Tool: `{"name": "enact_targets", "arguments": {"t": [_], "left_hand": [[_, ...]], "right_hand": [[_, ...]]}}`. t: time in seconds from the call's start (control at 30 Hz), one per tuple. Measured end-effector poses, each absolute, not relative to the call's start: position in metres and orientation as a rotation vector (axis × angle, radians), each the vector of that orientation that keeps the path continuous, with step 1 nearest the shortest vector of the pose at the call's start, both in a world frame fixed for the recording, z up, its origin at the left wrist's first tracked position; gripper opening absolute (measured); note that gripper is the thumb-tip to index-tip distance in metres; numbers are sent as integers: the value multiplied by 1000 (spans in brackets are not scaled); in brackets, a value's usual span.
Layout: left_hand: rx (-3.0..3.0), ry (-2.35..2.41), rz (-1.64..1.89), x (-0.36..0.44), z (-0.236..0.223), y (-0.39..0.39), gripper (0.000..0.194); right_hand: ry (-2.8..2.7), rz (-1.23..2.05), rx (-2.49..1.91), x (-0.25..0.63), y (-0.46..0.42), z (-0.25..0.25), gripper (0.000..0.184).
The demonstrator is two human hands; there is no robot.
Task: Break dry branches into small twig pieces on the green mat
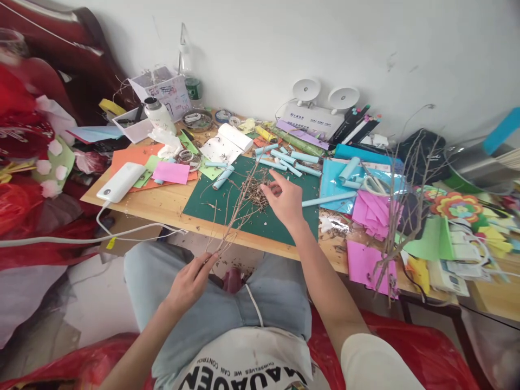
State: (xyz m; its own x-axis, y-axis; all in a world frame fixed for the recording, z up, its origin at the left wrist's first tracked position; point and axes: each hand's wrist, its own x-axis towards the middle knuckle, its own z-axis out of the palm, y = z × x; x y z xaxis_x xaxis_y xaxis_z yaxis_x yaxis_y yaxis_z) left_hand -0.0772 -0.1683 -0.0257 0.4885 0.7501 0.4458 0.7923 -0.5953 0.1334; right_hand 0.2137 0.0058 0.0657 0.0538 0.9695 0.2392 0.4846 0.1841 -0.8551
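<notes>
My left hand [189, 287] is closed round the lower end of a dry, bare branch [232, 221], over my lap. The branch slants up and away across the green cutting mat [199, 203], its thin side twigs spread out. My right hand [284, 200] hovers over the mat, its thumb and index finger apart and the other fingers curled in. Beside and partly under it lies a heap of short broken twigs [257, 196]. Nothing shows between the right fingertips, though the curled fingers are partly hidden.
Several rolled blue paper tubes [284, 157] lie at the back of the mat. A white power bank [121, 182] with a cable sits left, near a white bottle [160, 115]. More bare branches [392, 238] stand at right by pink paper [371, 265]. A white router-like box [311, 120] is by the wall.
</notes>
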Motion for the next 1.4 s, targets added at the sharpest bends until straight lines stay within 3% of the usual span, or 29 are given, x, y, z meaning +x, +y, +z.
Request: {"name": "enact_targets", "arguments": {"t": [0.17, 0.3, 0.53, 0.9, 1.07, 1.4], "left_hand": [[-2621, -1382, -709, -72, -27, -171, 65], [-2616, -1358, -726, -73, -30, -171, 68], [-2581, -1356, -745, -79, -30, -168, 67], [-2562, -1401, -682, -82, -32, -171, 56], [-2555, -1385, -684, -80, -25, -171, 56], [-2599, -1338, -699, -79, -29, -172, 58]], "right_hand": [[-1710, 503, -1435, 210, 4, 63, 56], [-1883, 268, -1485, 210, 6, 57, 32], [-1708, 210, -1355, 224, 16, 38, 27], [-1807, 60, -1145, 241, 63, 19, 32], [-1664, -39, -1186, 238, 59, 6, 25], [-1541, -101, -1330, 244, 57, 8, 29]]}}
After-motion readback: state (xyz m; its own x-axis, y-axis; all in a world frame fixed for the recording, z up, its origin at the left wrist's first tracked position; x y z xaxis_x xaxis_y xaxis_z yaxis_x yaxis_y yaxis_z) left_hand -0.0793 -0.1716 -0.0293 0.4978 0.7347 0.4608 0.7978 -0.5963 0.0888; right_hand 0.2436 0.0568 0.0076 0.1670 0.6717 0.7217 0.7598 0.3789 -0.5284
